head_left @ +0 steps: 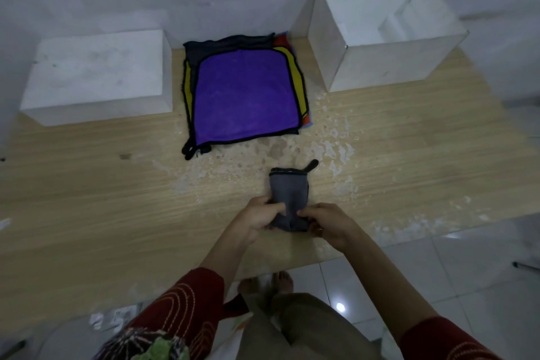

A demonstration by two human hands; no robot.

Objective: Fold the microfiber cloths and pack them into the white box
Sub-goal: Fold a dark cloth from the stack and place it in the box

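Note:
A grey microfiber cloth [288,193], folded into a narrow strip with a black hanging loop at its far end, lies on the wooden table [87,184] near the front edge. My left hand [261,218] pinches its near left corner and my right hand [328,222] pinches its near right corner. Farther back lies a flat stack of cloths [244,93] with a purple one on top and yellow, red and dark ones under it. The open white box [382,64] stands at the back right; a folded white shape shows inside it.
A closed white block or box [96,76] sits at the back left against the wall. The table top is worn and flaky around the middle [321,149]. The table's front edge runs just behind my hands, with tiled floor [467,266] below right.

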